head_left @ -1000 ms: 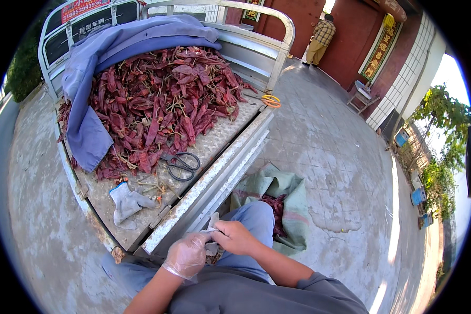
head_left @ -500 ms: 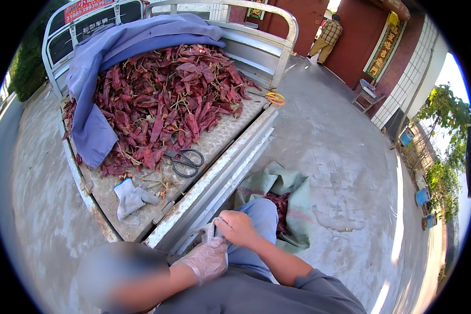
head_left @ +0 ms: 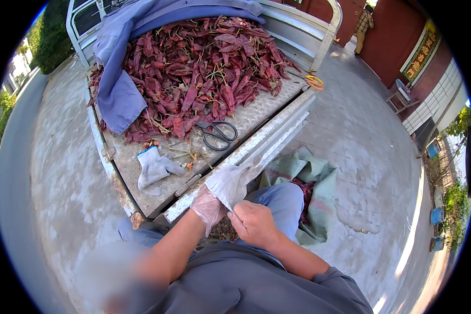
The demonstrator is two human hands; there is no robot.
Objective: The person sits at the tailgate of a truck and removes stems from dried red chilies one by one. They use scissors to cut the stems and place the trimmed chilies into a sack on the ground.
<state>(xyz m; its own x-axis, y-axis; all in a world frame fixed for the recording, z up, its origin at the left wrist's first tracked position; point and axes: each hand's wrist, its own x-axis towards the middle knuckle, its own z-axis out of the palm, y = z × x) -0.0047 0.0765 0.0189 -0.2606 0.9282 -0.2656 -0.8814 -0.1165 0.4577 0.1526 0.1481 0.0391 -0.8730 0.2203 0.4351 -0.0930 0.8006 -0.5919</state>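
My left hand (head_left: 229, 184) wears a thin clear plastic glove, its film (head_left: 208, 208) showing at the wrist. Over that sits a whitish knit work glove (head_left: 226, 187), covering the palm and the fingers, which stretch toward the truck's edge. My right hand (head_left: 255, 222), bare, pinches the knit glove's cuff beside the left wrist. On the truck bed (head_left: 251, 112) lies a second knit glove (head_left: 156, 170) with a blue-edged cuff. Black-handled scissors (head_left: 220, 137) rest close to a big heap of dried red chili peppers (head_left: 193, 73).
A blue cloth (head_left: 119, 99) drapes over the heap's back and left side. Right of my knee stands an open green woven sack (head_left: 322, 209) with peppers inside. Orange rings (head_left: 314, 82) hang at the truck's corner. A person (head_left: 363, 29) stands by the red gate.
The knit glove now covers my left hand, and both hands have moved up toward the truck's edge. My view has shifted, so the truck appears lower and farther right.
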